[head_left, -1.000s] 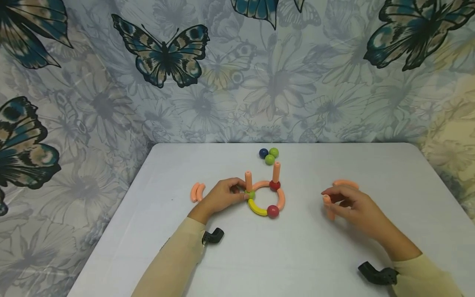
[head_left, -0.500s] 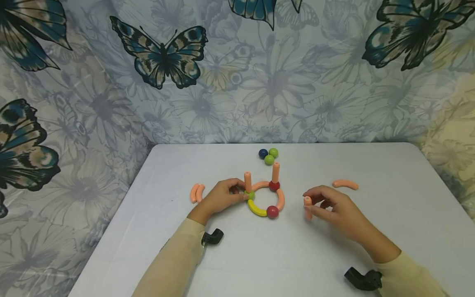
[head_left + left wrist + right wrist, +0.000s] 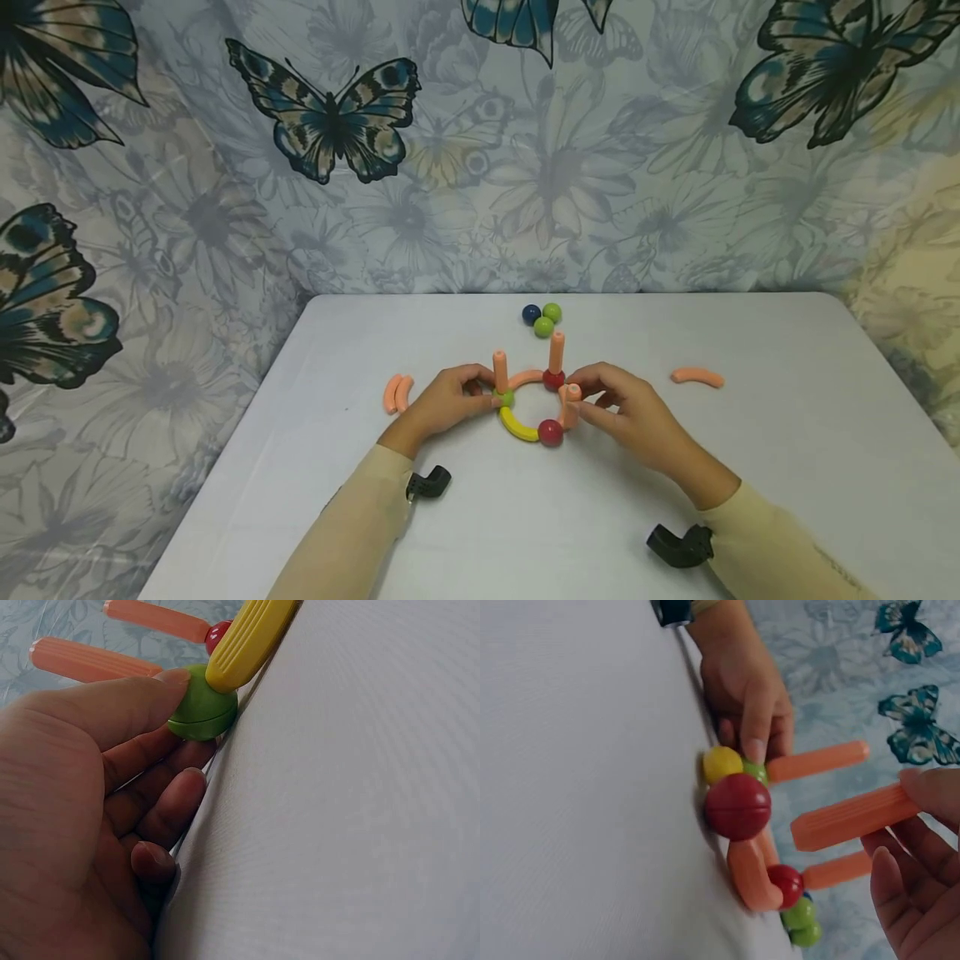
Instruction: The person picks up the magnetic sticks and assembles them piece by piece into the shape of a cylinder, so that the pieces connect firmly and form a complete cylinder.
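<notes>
A ring of balls and curved bars lies mid-table. It has a green ball point(image 3: 507, 401), a yellow curved bar point(image 3: 517, 427), a front red ball point(image 3: 551, 432), a back red ball point(image 3: 553, 381) and orange curved bars point(image 3: 527, 377). Orange straight rods stand upright on the green ball point(image 3: 500, 371) and back red ball. My left hand point(image 3: 450, 402) pinches the green ball, thumb on top in the left wrist view. At the ring's right side, my right hand point(image 3: 630, 410) holds another orange straight rod point(image 3: 855, 817), its free end raised apart from the front red ball.
Behind the ring sit a dark blue ball point(image 3: 531, 314) and two loose green balls point(image 3: 543, 327). Two orange curved bars point(image 3: 392, 393) lie left of the left hand. Another orange curved bar point(image 3: 697, 377) rests at the right. A patterned wall point(image 3: 465, 233) borders the white table point(image 3: 495, 533).
My right hand has carried the orange straight rod leftward from the table's right side to the ring's right edge. The left hand has stayed on the green ball.
</notes>
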{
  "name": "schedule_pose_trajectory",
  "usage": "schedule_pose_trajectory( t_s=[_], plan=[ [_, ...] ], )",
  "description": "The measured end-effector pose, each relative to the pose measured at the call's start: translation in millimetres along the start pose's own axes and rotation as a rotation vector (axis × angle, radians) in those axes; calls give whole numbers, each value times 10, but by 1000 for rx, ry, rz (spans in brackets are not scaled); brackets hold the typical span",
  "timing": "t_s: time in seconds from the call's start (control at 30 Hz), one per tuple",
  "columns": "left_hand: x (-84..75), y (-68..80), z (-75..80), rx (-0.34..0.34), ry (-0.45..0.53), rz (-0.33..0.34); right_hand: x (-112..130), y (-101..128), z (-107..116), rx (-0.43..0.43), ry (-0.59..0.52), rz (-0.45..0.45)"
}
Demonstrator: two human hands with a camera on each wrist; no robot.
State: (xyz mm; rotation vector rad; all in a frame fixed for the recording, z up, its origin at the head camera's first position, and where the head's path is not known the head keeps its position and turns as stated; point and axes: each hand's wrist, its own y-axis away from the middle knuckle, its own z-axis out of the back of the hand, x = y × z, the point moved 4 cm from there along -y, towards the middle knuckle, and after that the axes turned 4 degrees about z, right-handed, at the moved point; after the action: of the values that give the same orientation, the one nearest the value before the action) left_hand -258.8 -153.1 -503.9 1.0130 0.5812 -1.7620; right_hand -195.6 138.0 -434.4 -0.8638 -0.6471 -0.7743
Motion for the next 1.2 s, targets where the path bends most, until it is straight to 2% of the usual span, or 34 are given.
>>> schedule_pose_trajectory(
  t_s=[0.2,0.4,0.7,0.97,1.2],
  plan=[
    [-3,-1,-1,2,8,3,-18,-116,-125,4,-62,-4],
    [-26,2,-9,2,3,-3,-29,-116,-200,7,-109,6],
    [-7,-10,3,0,12,-9,-91,-68,-284,30,-114,-8],
    [-12,4,10,-1,5,-3,-137,-6,-346,54,-71,-91],
    [-18,8,11,-2,6,3,-196,47,-372,49,-43,-98]
  ],
)
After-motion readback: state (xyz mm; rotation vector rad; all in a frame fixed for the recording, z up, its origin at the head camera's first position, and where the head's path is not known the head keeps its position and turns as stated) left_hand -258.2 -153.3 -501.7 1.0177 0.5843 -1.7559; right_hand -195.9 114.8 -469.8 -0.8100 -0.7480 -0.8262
